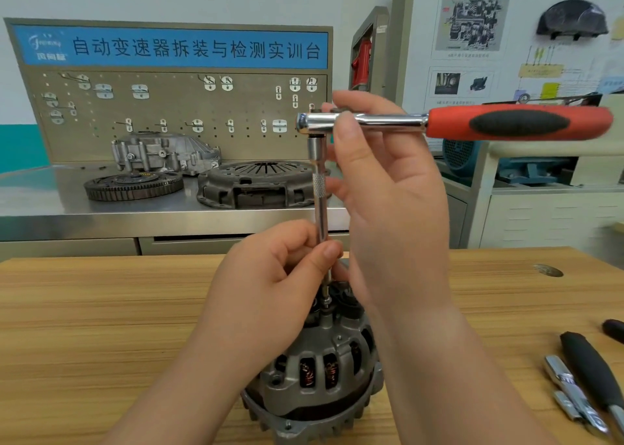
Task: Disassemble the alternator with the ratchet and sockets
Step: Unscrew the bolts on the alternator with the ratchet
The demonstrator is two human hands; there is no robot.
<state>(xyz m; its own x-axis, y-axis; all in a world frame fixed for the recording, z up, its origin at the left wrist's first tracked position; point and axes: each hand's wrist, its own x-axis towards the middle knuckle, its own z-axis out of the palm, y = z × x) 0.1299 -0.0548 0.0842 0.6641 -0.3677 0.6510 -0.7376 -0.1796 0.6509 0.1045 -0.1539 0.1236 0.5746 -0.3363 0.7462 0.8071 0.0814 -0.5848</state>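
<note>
At eleven o'clock, the blue banner [196, 48] over the pegboard [175, 113] is reading 自动变速器拆装与检测实训台 in white. At six o'clock, the grey cast-metal alternator [324, 377] is standing on end on the wooden bench [101, 326], with copper windings [307, 372] showing through its housing slots. A chrome extension bar [319, 188] is rising straight from its top to the chrome ratchet with the red-and-black handle [520, 123], which is lying out toward three o'clock. Your left hand [270, 282] is pinching the bar's lower end, and your right hand [388, 191] is gripping the ratchet just behind its head.
</note>
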